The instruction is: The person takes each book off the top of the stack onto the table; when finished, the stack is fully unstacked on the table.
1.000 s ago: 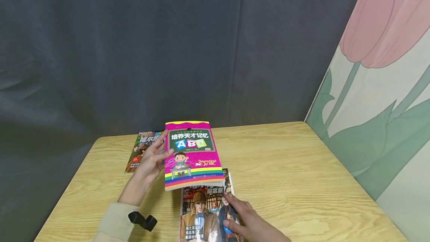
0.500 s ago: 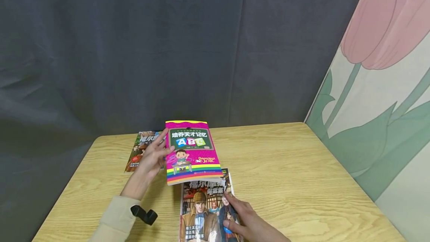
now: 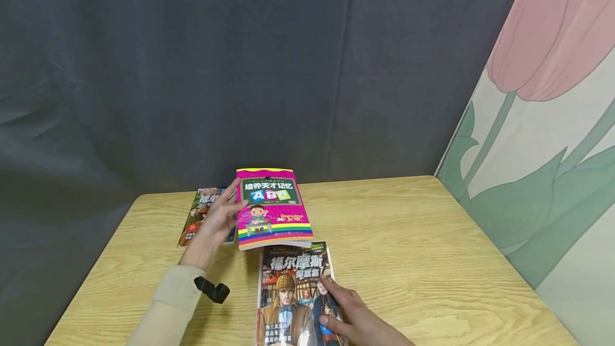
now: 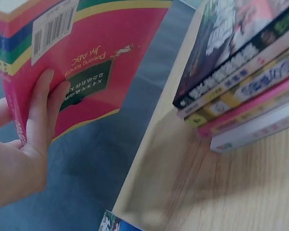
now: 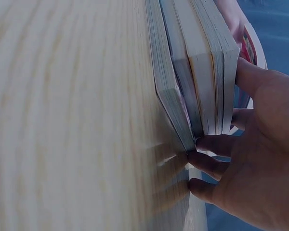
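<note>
My left hand (image 3: pixel 218 223) pinches a pink ABC paperback (image 3: pixel 276 215) by its spine edge, thumb on the front cover. Seen from the left wrist, the other fingers (image 4: pixel 41 103) lie across its back cover, below a barcode. The book hangs tilted above the table, just beyond a stack of books (image 3: pixel 298 303) topped by a detective comic with a man in a checked cap. My right hand (image 3: pixel 353 311) rests against the stack's right side. In the right wrist view its fingertips touch the page edges (image 5: pixel 209 91) of several piled books, the lowest one sticking out.
Another illustrated book (image 3: pixel 194 220) lies flat at the table's back left, partly covered by my left hand and the pink book. Behind the wooden table (image 3: pixel 432 260) hangs a dark curtain (image 3: pixel 240 68). A tulip-patterned panel (image 3: pixel 552 122) stands along the right.
My left hand has carried the pink book away from me, toward the table's back edge, uncovering the title on the stack's top book. The right hand has stayed in place.
</note>
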A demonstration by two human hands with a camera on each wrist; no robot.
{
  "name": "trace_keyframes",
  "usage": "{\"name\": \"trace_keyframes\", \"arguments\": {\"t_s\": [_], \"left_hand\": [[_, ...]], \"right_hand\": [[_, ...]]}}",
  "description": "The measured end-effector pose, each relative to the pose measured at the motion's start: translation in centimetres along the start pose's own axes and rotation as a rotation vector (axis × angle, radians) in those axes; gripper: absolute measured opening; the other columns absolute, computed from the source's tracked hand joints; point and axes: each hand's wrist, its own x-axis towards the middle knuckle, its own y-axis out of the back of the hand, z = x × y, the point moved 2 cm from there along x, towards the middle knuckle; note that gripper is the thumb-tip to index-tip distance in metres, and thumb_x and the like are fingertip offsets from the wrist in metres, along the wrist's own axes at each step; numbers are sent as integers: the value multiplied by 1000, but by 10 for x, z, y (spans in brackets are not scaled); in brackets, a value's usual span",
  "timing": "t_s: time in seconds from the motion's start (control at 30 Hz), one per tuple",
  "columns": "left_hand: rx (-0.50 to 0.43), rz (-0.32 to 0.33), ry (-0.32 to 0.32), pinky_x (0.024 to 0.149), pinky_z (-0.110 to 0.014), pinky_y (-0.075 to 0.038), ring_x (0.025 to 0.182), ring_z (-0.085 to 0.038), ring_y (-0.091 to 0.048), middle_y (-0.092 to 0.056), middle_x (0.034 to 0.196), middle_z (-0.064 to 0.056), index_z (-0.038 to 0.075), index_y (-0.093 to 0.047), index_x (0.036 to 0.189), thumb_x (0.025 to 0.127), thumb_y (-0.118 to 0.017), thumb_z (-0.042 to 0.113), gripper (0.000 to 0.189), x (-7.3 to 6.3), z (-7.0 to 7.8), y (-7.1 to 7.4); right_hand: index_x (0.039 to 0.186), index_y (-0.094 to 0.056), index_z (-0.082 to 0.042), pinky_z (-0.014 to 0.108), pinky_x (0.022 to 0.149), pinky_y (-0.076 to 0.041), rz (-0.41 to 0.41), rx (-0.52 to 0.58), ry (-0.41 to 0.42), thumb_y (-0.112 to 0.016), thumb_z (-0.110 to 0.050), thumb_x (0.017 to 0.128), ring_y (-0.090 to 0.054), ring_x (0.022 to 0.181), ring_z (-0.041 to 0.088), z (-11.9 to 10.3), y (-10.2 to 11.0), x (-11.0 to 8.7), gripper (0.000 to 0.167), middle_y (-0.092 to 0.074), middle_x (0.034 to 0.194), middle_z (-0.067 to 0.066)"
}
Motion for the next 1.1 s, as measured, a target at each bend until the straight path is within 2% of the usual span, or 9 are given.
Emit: {"name": "trace_keyframes", "arguments": {"t_s": [0.23, 0.33, 0.4, 0.5, 0.57, 0.73, 0.83, 0.97, 1.1], "left_hand": [[41, 49, 27, 55, -19, -45, 80, -3, -64, -2, 162, -7, 28, -24, 154, 93, -55, -4, 76, 14, -2, 9], [66, 70, 32, 52, -19, -41, 81, -3, -63, 3, 162, -8, 30, -24, 154, 94, -56, -2, 75, 19, -3, 14], [81, 80, 31, 57, -21, -43, 88, -4, -62, 4, 161, -8, 31, -22, 154, 94, -56, 0, 75, 24, -4, 17], [118, 106, 34, 65, -23, -46, 92, -5, -62, -2, 162, -8, 32, -20, 154, 95, -57, 2, 76, 32, -9, 18], [150, 121, 43, 68, -25, -46, 84, -5, -60, -6, 161, -9, 33, -20, 154, 95, -58, 4, 76, 38, -14, 20], [234, 176, 81, 55, -23, -41, 60, -7, -48, -18, 159, -9, 32, -27, 152, 97, -56, 9, 66, 50, -30, 27], [307, 190, 85, 52, -24, -46, 63, -5, -55, -26, 157, -10, 31, -29, 152, 98, -55, 11, 63, 54, -35, 32], [401, 181, 78, 58, -30, -54, 76, -10, -65, -30, 155, -15, 28, -26, 153, 99, -53, 10, 63, 57, -36, 30], [475, 205, 91, 52, -28, -50, 62, -7, -57, -42, 144, -21, 25, -28, 153, 98, -53, 7, 63, 58, -45, 30]], "right_hand": [[156, -16, -19, 74, 89, -35, 11, 6, 26, -51, -43, 98, -26, 131, 49, 1, -1, 0, 72, -27, 153, 20], [156, -16, -18, 73, 90, -35, 13, 10, 35, -51, -43, 98, -26, 131, 49, 1, -1, -1, 72, -27, 153, 21], [156, -16, -18, 73, 90, -35, 12, 10, 34, -51, -43, 98, -26, 131, 49, 1, 0, -1, 72, -27, 153, 21], [156, -16, -19, 74, 89, -35, 14, 0, 31, -51, -43, 98, -27, 131, 50, 1, 1, -1, 72, -27, 153, 21], [156, -16, -19, 74, 89, -35, 20, -4, 36, -51, -44, 98, -27, 131, 50, 2, 2, 0, 72, -27, 153, 21], [155, -19, -16, 70, 93, -36, 34, -24, 60, -52, -44, 97, -31, 130, 46, 4, -1, -1, 72, -31, 151, 20], [155, -19, -15, 70, 92, -37, 33, -22, 63, -53, -42, 98, -31, 130, 46, 4, -1, -2, 72, -32, 151, 20], [156, -16, -16, 74, 90, -34, 29, 11, 52, -52, -41, 98, -26, 132, 49, 2, 3, -5, 72, -28, 152, 22], [156, -15, -18, 75, 89, -34, 27, 14, 40, -50, -42, 99, -26, 132, 49, 3, 5, -5, 71, -27, 152, 22]]}}
